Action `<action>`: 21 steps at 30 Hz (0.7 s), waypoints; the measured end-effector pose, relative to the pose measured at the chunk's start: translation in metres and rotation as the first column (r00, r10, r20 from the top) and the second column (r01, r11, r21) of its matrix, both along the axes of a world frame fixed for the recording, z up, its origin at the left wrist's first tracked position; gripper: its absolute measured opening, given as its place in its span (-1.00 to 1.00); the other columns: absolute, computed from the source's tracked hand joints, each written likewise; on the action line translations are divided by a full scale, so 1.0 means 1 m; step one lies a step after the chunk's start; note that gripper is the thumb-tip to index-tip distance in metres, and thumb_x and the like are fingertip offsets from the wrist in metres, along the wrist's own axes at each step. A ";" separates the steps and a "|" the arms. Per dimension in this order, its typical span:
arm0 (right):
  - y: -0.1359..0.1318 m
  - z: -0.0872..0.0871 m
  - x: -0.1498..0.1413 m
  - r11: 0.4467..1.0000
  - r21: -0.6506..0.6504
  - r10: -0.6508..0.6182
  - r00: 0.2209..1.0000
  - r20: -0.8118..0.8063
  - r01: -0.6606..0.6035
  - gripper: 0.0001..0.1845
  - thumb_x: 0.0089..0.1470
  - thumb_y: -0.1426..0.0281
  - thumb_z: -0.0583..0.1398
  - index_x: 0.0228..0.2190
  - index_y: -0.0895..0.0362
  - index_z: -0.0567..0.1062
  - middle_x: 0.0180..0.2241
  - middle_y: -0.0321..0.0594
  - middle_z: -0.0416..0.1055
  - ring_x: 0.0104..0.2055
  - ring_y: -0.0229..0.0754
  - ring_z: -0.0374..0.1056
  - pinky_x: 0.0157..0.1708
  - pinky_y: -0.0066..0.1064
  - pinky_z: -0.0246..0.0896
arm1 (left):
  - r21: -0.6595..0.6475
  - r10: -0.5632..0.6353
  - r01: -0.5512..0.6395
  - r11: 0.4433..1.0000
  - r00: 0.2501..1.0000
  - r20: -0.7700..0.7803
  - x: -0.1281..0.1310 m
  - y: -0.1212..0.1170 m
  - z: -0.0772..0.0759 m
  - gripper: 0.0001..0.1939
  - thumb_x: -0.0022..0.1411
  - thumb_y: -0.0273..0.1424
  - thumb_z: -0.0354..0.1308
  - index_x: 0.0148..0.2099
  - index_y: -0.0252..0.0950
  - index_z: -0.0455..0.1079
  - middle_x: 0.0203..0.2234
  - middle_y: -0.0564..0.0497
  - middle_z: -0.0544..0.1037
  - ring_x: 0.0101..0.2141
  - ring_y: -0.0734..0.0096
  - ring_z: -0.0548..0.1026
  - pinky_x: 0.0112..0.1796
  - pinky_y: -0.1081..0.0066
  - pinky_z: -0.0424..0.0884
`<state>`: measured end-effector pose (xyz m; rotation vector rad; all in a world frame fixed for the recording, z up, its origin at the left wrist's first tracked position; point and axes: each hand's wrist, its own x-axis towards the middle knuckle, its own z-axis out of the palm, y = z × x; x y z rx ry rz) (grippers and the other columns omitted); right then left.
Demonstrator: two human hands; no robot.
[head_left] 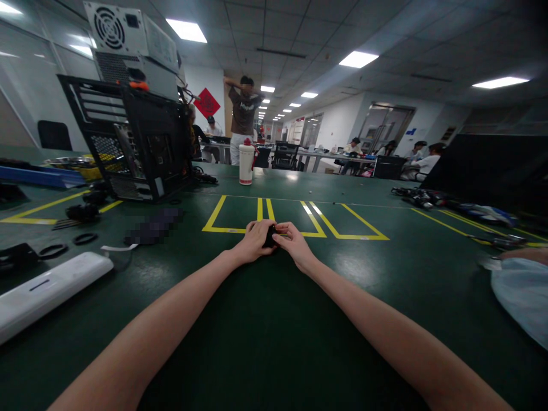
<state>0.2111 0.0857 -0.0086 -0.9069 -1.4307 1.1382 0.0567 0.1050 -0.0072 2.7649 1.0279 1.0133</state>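
Note:
A small black object (269, 236) is between my two hands, just above or on the green table (274, 319); its kind is too small and too covered to make out. From the left, my left hand (254, 241) is closed around it, the fingers curled over its top. My right hand (293, 242) pinches at its right side, thumb and fingertips together. Beneath and beyond the hands run yellow tape outlines (231, 230) on the tabletop.
On the left stand an open black computer case (145, 142) with power supplies (132, 37) on top, black rings (85, 238) and a long white device (51, 288). A white bottle (246, 164) stands ahead. At right are cables (419, 198) and a co-worker's light-blue sleeve (522, 297).

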 end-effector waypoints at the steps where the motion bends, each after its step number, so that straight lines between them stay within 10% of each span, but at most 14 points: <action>1: 0.002 -0.001 0.000 1.000 -0.019 -0.004 1.000 0.003 0.004 -0.64 -0.21 0.31 0.21 -0.28 0.07 0.32 -0.27 -0.27 0.29 -0.23 -0.27 0.25 -0.17 -0.31 0.15 | -0.003 -0.002 0.002 1.000 1.000 -0.001 0.000 0.000 0.000 -0.43 -0.03 -0.39 0.11 0.01 -0.25 -0.04 -0.12 -0.09 0.26 -0.08 0.20 0.24 -0.05 0.16 0.05; 21: 0.003 0.004 0.000 0.989 -0.111 0.086 0.993 -0.086 -0.095 -0.66 -0.24 0.39 0.23 -0.30 0.14 0.38 -0.27 -0.23 0.32 -0.18 -0.23 0.25 -0.09 -0.29 0.09 | -0.010 -0.061 0.062 0.998 0.997 0.047 0.000 0.000 0.001 -0.42 -0.06 -0.44 0.13 0.00 -0.29 -0.02 -0.13 -0.12 0.23 -0.08 0.18 0.23 -0.07 0.18 0.17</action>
